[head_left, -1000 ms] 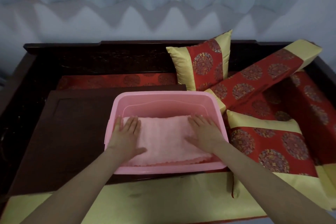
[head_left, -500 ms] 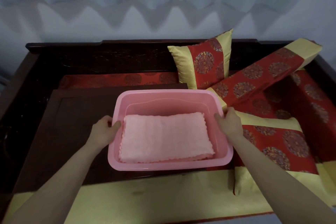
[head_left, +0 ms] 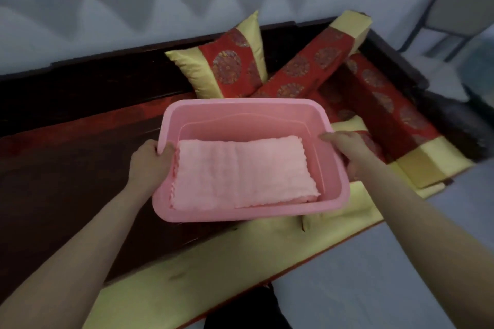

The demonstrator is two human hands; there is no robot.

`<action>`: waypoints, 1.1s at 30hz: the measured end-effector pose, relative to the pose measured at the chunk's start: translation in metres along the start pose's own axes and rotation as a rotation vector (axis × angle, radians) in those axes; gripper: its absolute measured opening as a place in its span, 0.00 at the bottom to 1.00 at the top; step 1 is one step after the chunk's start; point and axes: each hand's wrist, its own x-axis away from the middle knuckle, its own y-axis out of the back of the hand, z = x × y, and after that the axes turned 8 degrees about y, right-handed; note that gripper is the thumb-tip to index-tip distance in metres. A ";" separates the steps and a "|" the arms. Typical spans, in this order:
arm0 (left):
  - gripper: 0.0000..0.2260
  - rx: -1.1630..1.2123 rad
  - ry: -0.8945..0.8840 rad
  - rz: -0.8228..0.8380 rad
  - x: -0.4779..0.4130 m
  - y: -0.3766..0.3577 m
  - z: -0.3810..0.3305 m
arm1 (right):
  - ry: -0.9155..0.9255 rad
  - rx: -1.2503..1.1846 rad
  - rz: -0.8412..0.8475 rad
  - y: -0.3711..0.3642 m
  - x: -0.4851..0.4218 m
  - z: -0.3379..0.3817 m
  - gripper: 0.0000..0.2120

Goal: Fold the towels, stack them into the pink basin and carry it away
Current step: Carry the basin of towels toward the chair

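The pink basin (head_left: 240, 111) hangs tilted in the air above the dark wooden bench. Folded pink towels (head_left: 243, 171) lie flat inside it, filling most of the bottom. My left hand (head_left: 148, 163) grips the basin's left rim, thumb over the edge. On the right rim my right hand (head_left: 350, 149) holds on with the thumb on top and the fingers under the side. Both forearms reach in from the bottom corners.
A dark wooden bench (head_left: 66, 168) with a yellow cushion edge (head_left: 213, 262) lies below. Red and yellow pillows (head_left: 227, 67) and a long bolster (head_left: 315, 61) are piled at the back right. A folding chair (head_left: 451, 13) stands by the wall at far right.
My hands left the towel and took the basin's two side rims. The basin has come up off the bench, and the view has swung to the right and tilted.
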 end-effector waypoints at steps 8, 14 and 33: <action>0.12 0.004 -0.260 0.222 0.058 -0.122 -0.164 | -0.111 -0.241 -0.257 0.213 0.020 -0.033 0.14; 0.11 -0.037 -0.420 0.288 0.143 -0.266 -0.281 | -0.154 -0.430 -0.368 0.395 0.017 -0.091 0.13; 0.11 -0.070 -0.504 0.458 0.277 -0.638 -0.586 | -0.179 -0.469 -0.639 0.796 -0.148 -0.172 0.08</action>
